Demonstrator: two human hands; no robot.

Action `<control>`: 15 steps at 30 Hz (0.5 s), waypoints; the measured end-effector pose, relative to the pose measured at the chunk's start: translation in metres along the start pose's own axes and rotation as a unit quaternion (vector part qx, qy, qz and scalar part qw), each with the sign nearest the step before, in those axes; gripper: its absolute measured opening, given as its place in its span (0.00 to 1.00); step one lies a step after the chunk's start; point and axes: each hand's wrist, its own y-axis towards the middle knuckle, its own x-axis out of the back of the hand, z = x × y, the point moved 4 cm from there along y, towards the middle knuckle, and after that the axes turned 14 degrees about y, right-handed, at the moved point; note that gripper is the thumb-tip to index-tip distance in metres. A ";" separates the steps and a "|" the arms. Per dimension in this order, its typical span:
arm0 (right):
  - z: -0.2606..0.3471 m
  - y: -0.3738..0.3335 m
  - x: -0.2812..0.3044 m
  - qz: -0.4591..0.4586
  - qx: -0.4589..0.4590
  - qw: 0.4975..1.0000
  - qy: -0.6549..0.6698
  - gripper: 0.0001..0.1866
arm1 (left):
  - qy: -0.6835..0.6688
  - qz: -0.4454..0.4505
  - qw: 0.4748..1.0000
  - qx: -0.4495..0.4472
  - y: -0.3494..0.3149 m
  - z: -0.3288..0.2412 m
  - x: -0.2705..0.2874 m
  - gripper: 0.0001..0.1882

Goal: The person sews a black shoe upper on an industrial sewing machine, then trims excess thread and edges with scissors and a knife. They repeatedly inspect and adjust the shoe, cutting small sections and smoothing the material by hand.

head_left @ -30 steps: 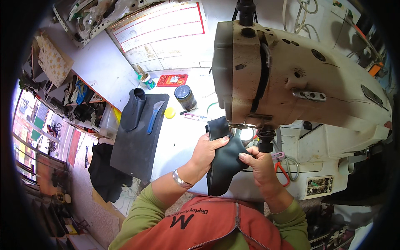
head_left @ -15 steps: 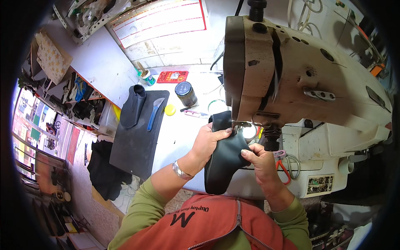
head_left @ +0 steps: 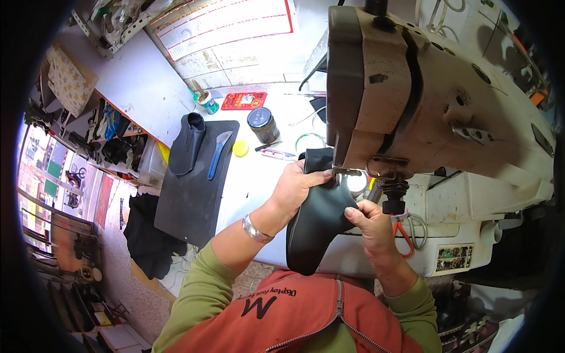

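I've got both hands on my feed, right at the left end of the sewing machine [head_left: 435, 106]: the left hand [head_left: 298, 186] is curled mostly closed on the black boot-shaped piece [head_left: 321, 229], thumb across the top, fingers largely hidden, and the right hand [head_left: 372, 222] pinches its right edge between thumb and bent fingers. The piece sits tight against the machine's working end; whether anything presses down on it there, I can't tell. On to the writing: in front of the machine, the red vest [head_left: 312, 312] carries one big black letter and a smaller black line. Behind the machine, to its left, a red-and-white wall calendar [head_left: 229, 29] is too washed out for me to read. Left of the machine, I spot a red printed packet [head_left: 244, 101] and a green-and-white can [head_left: 209, 105], its label too tiny. On the machine's near side, a panel [head_left: 454, 259] shows small, unreadable markings.
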 end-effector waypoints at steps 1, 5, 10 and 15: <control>-0.003 0.001 0.003 0.003 -0.002 1.000 0.002 0.06 | 0.007 0.005 1.000 -0.002 0.003 -0.002 0.001 0.08; -0.006 0.000 0.001 0.005 0.001 1.000 0.023 0.08 | -0.006 0.026 0.999 0.042 0.001 -0.007 0.001 0.11; 0.006 -0.004 -0.012 0.021 -0.007 0.999 0.037 0.04 | -0.049 0.059 0.986 0.150 -0.043 -0.003 -0.007 0.19; 0.012 -0.007 -0.015 0.009 0.019 0.999 -0.043 0.05 | -0.031 0.057 0.987 0.150 -0.047 0.003 -0.007 0.18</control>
